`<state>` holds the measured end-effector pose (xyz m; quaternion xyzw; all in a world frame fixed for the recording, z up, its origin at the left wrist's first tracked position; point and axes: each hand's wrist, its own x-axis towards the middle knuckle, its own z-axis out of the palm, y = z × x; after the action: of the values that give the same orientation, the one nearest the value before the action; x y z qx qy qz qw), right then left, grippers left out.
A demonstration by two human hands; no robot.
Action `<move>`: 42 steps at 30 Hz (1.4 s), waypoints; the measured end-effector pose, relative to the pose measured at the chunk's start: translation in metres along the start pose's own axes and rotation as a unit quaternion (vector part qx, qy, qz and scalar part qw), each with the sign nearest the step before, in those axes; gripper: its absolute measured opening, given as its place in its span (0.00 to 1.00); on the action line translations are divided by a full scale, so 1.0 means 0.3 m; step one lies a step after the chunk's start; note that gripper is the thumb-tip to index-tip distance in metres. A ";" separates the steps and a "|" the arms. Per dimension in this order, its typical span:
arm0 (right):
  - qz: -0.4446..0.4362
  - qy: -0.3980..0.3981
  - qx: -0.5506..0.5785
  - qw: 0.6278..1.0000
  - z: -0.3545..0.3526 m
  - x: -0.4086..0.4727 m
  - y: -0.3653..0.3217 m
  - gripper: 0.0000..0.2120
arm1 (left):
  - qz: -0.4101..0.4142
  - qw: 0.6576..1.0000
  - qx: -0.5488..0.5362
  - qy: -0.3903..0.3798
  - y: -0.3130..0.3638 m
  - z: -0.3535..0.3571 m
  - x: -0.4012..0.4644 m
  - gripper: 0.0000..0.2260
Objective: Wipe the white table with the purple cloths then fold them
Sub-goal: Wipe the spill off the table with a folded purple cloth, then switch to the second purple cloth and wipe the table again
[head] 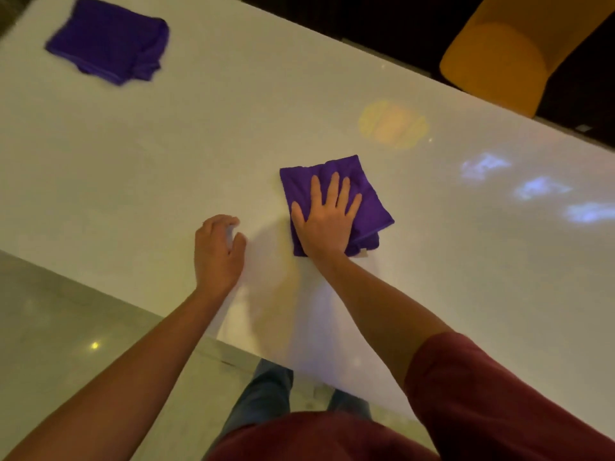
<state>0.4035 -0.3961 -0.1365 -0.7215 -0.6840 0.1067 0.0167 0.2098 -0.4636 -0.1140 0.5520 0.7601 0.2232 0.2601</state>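
Observation:
A folded purple cloth (367,197) lies near the middle of the white table (233,134). My right hand (324,216) presses flat on it, fingers spread, palm down. My left hand (218,251) hovers just left of that cloth with curled fingers and holds nothing; it does not touch the cloth. A second purple cloth (109,39), folded into a loose square, rests at the far left end of the table, well away from both hands.
A yellow chair (506,58) stands beyond the table's far edge at the upper right. The table's near edge runs diagonally from the left to the lower right, with glossy floor (66,327) below it. Light reflections dot the tabletop at the right.

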 end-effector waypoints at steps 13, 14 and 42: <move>0.016 -0.102 0.466 0.879 -0.327 -0.237 -0.061 0.19 | -0.182 0.882 -0.408 -0.153 0.301 -0.117 -0.075 0.15; 0.011 -0.096 0.480 0.872 -0.367 -0.241 -0.052 0.19 | -0.157 0.883 -0.415 -0.154 0.331 -0.137 -0.086 0.15; 0.102 -0.115 0.758 0.633 -0.420 0.287 -0.575 0.22 | -0.031 0.926 -0.301 -0.223 0.098 -0.734 0.878 0.08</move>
<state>0.2598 -0.2844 0.0047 -0.5017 -0.2808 0.6712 0.4679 0.0227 -0.2149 0.0336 0.4593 0.5959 0.3045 0.5842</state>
